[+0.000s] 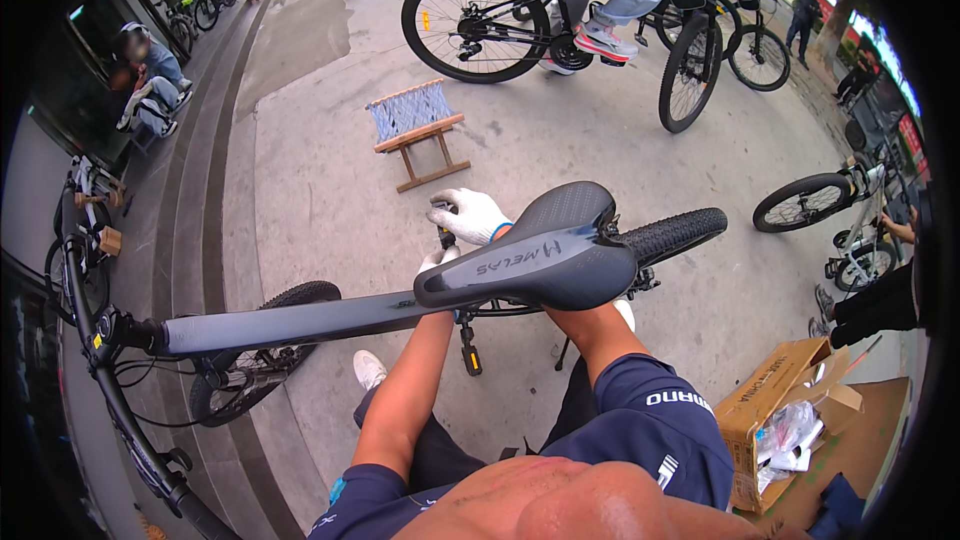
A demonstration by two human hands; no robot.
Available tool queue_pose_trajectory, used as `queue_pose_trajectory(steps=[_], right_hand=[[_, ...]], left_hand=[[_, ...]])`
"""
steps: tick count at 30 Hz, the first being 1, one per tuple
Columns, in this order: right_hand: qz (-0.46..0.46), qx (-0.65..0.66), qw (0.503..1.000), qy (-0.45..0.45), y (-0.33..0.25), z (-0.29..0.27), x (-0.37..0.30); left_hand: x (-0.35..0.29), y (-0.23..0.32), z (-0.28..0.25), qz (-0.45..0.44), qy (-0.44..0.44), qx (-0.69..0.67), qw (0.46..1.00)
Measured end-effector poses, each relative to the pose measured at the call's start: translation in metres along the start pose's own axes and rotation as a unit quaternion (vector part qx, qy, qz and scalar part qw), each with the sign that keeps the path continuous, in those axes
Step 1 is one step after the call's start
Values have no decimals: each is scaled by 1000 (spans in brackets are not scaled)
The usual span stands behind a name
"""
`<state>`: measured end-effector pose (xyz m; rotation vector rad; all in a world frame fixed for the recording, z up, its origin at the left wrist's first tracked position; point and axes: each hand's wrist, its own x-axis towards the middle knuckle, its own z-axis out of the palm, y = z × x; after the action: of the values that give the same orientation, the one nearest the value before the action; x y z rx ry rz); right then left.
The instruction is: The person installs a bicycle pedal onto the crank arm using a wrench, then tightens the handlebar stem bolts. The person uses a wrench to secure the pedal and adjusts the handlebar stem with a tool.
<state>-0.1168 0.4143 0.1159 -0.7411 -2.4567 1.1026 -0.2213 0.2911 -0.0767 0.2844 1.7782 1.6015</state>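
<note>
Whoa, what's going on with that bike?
A person is reaching over a bike with both gloved hands on its far side. The right hand is at a small dark part, perhaps a pedal; the left hand is close by, partly hidden behind the frame. The near pedal is untouched. A folding stool stands beyond the bike.

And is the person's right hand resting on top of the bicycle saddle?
No, the gloved right hand is beyond the black saddle, at a small black part.

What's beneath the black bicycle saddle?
The right arm crosses beneath the saddle; its white-gloved hand shows beyond. Covered: the arm's middle and part of the bicycle frame.
</note>
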Motion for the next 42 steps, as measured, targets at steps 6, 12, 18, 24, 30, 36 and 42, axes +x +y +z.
queue_pose_trajectory(steps=[6,12,18,24,30,36,42], right_hand=[[12,23,999,20,5,5,4],[111,69,991,-3,31,24,12],[109,79,990,29,37,24,18],[108,81,991,24,11,5,5],[95,94,990,36,-4,0,2],[30,53,998,34,-7,-2,0],[22,62,996,66,-4,0,0]], left_hand=[[28,-35,-12,-10,-39,-161,986],[20,-29,-9,-20,-63,-164,984],[3,-10,-4,-21,-11,-27,999],[5,-12,-6,-71,-48,-228,970],[21,-37,-11,-81,-58,-224,970],[36,-48,-12,27,-34,-107,993],[24,-34,-4,-21,-6,-190,981]])
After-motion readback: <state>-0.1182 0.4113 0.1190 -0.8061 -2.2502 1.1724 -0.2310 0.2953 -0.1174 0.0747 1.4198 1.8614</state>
